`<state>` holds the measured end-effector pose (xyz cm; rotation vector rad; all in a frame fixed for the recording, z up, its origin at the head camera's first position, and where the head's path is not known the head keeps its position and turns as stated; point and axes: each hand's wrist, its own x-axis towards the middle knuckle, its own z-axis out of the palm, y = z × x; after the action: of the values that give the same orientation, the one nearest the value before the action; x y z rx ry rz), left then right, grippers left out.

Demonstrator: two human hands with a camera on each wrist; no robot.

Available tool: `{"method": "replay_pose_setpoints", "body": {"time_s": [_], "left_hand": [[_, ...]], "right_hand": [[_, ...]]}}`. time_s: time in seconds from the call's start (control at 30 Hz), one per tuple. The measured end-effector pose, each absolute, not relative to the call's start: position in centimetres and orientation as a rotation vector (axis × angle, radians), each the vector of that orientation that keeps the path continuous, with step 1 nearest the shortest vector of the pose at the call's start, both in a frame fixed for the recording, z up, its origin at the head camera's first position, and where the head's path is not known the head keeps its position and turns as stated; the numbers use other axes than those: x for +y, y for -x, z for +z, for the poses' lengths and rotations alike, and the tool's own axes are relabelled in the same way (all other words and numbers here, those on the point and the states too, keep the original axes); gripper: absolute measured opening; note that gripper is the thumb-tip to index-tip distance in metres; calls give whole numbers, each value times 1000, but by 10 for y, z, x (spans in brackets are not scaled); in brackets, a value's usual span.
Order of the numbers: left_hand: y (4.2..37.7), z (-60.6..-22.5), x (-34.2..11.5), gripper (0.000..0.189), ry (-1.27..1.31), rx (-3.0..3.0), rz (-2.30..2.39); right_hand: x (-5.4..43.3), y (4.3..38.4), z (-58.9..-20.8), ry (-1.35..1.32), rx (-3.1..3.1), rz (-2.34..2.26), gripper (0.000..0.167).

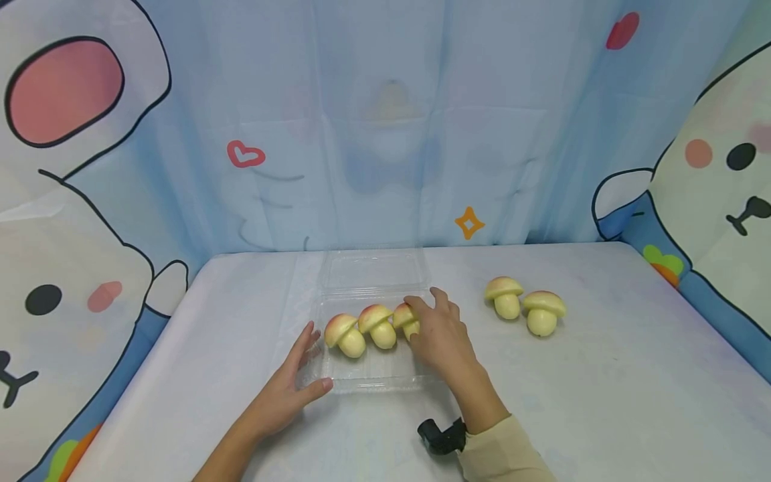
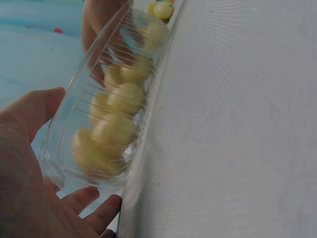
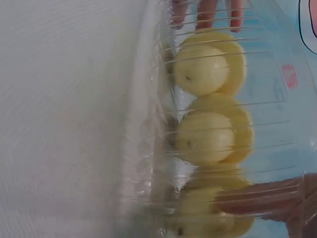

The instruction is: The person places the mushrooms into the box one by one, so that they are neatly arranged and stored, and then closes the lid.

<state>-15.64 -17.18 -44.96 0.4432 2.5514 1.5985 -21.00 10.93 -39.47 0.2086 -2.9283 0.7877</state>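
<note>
A clear plastic box (image 1: 376, 370) lies on the table with its hinged lid (image 1: 375, 271) folded back. Inside, three toy mushrooms with pale stems and yellow-red caps sit in a row: the left mushroom (image 1: 346, 336), the middle mushroom (image 1: 378, 327) and the right mushroom (image 1: 406, 320). My right hand (image 1: 442, 335) reaches into the box and grips the right mushroom; in the right wrist view a finger (image 3: 262, 198) shows against it through the ribbed wall. With thumb and fingers spread, my left hand (image 1: 286, 391) stays at the box's left end; its thumb (image 2: 47, 106) is by the rim.
Two more mushrooms, one nearer the box (image 1: 504, 298) and one farther right (image 1: 543, 313), stand on the white tablecloth (image 1: 602, 402). A black wrist device (image 1: 442, 436) sits by the right sleeve. Behind the table hangs a blue printed curtain (image 1: 385, 167).
</note>
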Motion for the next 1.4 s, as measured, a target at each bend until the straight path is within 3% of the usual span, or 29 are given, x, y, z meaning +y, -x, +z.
{"method": "replay_pose_setpoints", "body": {"time_s": [0.37, 0.8, 1.1, 1.4], "left_hand": [[156, -447, -173, 96, -435, 2561, 1588], [154, -449, -176, 95, -437, 2562, 1621], [157, -451, -174, 95, -482, 2572, 1617], [157, -451, -173, 95, -463, 2564, 1625]], "right_hand": [[93, 199, -378, -436, -2734, 706, 55], [38, 218, -387, -874, -2910, 122, 64], [27, 222, -393, -856, -2807, -35, 49], [24, 227, -394, -798, -2848, -25, 72]]}}
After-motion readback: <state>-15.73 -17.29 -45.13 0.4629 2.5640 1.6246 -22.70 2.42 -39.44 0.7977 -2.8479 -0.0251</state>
